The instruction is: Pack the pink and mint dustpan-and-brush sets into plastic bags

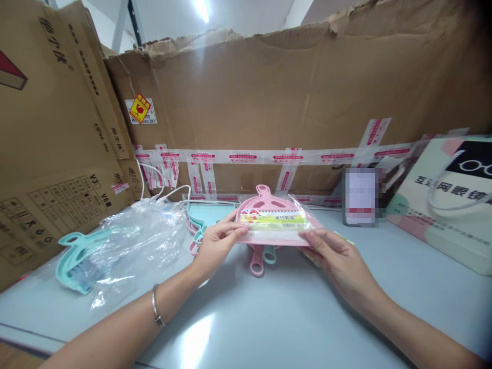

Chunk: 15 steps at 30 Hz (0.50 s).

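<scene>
My left hand point(219, 243) pinches the left side of a pink mini dustpan point(263, 192) in a see-through plastic bag, with its thumb on the front. On the bag's right lower corner, the thumb and fingers of my right hand point(334, 256) are closed. A printed label card point(274, 219) lies across the pan, whose handle points away from me. Below it, a pink handle point(257, 265) and a teal handle point(269, 254) stick out toward me; the rest of them is hidden. Close behind my left hand lies a teal dustpan point(213, 209).
At left, another teal dustpan point(69, 266) lies beside crumpled plastic bags point(142, 246) and white cables point(180, 188). Cardboard boxes point(246, 102) wall the table's back and left. A phone point(360, 197) stands back right, by a paper bag point(442, 205) with a rope handle.
</scene>
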{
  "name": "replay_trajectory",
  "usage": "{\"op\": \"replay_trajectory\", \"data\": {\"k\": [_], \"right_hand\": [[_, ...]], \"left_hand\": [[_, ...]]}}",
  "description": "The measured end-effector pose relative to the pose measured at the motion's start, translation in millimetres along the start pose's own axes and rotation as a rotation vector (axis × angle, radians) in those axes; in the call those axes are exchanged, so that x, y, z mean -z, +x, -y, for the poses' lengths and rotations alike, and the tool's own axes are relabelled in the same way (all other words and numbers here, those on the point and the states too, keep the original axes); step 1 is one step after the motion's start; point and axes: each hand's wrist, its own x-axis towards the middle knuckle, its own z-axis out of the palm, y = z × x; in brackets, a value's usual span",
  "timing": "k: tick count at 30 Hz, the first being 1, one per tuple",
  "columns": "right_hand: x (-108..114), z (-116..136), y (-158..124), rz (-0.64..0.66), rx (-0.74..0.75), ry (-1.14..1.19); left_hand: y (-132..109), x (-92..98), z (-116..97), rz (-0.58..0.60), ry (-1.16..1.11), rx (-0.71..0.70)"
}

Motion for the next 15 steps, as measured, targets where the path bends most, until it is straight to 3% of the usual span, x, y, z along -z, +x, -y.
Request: {"op": "replay_trajectory", "data": {"k": [8, 15], "right_hand": [[-6, -7, -3, -0.162, 0.000, 0.143], [-7, -7, -6, -0.171, 0.066, 0.129]], "left_hand": [[-7, -5.3, -5, -0.105, 0.053, -0.061], [-11, -7.1, -8, -0.148, 0.150, -0.116]]}}
